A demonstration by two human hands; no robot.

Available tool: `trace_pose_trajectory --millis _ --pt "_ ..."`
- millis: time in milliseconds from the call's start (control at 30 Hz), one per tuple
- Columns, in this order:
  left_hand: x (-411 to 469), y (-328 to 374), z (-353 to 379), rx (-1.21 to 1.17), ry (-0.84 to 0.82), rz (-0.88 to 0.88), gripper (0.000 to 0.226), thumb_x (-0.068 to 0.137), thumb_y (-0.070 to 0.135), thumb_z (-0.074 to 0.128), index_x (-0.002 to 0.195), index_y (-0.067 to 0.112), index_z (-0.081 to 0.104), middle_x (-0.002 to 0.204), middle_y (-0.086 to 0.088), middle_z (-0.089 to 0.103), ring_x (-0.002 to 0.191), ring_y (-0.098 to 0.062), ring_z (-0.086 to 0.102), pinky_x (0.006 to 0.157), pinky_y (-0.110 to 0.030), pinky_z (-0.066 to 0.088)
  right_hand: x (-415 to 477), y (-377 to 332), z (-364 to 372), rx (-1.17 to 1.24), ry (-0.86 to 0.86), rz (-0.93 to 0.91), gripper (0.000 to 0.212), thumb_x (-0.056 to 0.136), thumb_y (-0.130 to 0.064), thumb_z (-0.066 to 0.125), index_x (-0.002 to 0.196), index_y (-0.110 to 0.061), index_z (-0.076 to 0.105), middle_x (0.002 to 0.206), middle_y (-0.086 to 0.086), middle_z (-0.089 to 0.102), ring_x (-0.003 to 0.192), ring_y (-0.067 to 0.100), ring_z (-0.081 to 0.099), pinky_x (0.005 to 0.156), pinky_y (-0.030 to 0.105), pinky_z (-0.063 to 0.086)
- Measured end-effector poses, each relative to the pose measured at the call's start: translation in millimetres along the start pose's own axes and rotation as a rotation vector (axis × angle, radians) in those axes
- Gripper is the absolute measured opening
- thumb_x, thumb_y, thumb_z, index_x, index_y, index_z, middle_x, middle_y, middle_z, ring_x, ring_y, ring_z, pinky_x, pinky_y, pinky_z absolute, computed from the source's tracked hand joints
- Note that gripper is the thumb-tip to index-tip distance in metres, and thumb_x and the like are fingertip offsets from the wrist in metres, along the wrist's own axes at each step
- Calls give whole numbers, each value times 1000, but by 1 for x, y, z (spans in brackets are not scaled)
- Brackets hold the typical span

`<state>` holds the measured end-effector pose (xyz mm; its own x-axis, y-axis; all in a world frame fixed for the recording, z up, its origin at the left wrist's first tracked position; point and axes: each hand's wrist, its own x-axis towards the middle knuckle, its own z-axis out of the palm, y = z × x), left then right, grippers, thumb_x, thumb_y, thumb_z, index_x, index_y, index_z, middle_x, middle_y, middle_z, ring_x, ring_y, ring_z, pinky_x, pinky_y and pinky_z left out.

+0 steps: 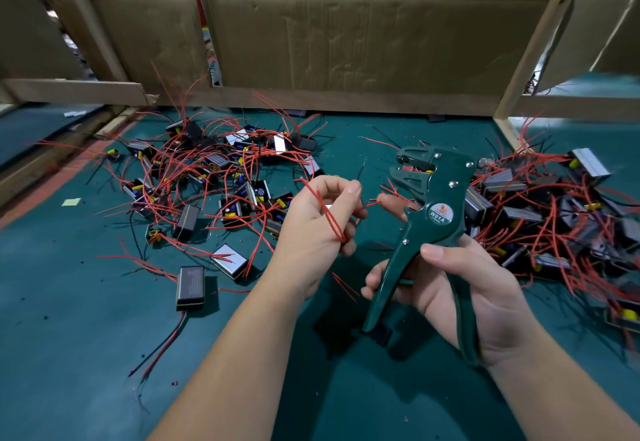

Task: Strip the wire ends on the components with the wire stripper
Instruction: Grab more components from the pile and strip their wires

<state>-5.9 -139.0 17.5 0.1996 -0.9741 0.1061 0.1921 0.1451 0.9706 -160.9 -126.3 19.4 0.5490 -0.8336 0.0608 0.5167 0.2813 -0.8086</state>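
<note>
Our left hand (pixel 318 219) is closed on a red wire (pixel 330 213). Thumb and forefinger pinch it near its tip and the other fingers curl over the slack, so the short free end stands stiff and points at the wire stripper (pixel 433 205) just beside it. We cannot tell whether the wire's component hangs under the palm.

Our right hand (pixel 460 288) wraps both handles of the wire stripper with the thumb across the front. The handles sit spread in a loose grip, which we take to mean that the jaws are apart and ready. The head is tilted up and toward the wire, so the end has only a short way to travel. It has not yet entered the jaws.

Left of the wire stripper lies a tangled pile of components (pixel 221 170), and right of it a second pile (pixel 540 205), both on the green bench (pixel 86 354). We judge that one is stock and the other finished work, each within a hand's easy reach. Beyond the wire stripper a cardboard wall (pixel 346 25) backs the bench.
</note>
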Motion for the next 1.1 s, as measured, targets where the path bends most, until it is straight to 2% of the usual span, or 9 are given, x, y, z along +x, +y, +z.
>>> trace_pose_trajectory --millis 133,267,333,400,433,567,700,833,1100 --pt "1 -2 -1 58 -32 6 10 84 12 71 77 12 63 60 5 56 45 -10 42 43 -20 37 0 -1 0 10 22 1 63 70 -11 56 132 -5 52 81 24 64 69 38 64 70 52 54" --pt "1 -3 -2 104 -36 3 5 81 8 73 78 11 70 56 5 53 46 -11 41 45 -21 36 -1 -2 -1 6 21 1 65 67 -7 58 132 -5 52 86 24 64 69 39 64 70 53 55" --pt "1 -2 -2 80 -41 16 11 81 11 74 72 16 71 53 6 51 45 -10 40 45 -20 35 -1 -2 -1 15 11 -18 69 63 -4 61 132 -6 52 100 21 66 70 38 64 70 52 54" --pt "2 2 -4 11 -34 29 11 77 15 73 68 18 71 52 5 48 44 -8 38 44 -18 34 0 -4 -2 50 7 -50 74 63 -11 70 134 -9 50 124 15 62 71 37 65 70 50 55" --pt "2 4 -5 -26 -21 33 9 75 17 72 66 19 72 51 6 48 44 -7 37 44 -18 34 0 -6 -2 73 5 -49 80 60 -15 76 135 -10 49 128 16 59 71 37 65 71 49 55" --pt "6 10 -11 -122 17 66 9 71 15 70 64 20 73 49 8 47 41 -5 34 42 -17 32 1 -10 -5 91 49 89 85 51 -27 85 129 -10 56 99 26 68 70 36 65 69 48 56" --pt "6 12 -17 -26 25 118 7 71 16 71 67 20 74 51 8 52 42 -7 35 45 -20 30 -2 -6 -2 94 -77 289 64 54 -27 84 109 1 67 101 28 66 70 37 65 68 50 54" --pt "5 15 -21 104 -7 151 3 73 20 72 71 20 74 49 8 50 44 -10 35 49 -25 29 -5 -6 1 112 -208 332 50 64 -25 80 105 0 67 100 31 65 73 38 65 71 50 53" --pt "3 20 -24 185 -32 154 10 75 19 70 67 23 72 46 6 47 39 -10 37 44 -19 33 -5 -6 1 49 -224 329 38 70 -26 77 98 -3 65 80 23 62 70 37 62 69 51 51"
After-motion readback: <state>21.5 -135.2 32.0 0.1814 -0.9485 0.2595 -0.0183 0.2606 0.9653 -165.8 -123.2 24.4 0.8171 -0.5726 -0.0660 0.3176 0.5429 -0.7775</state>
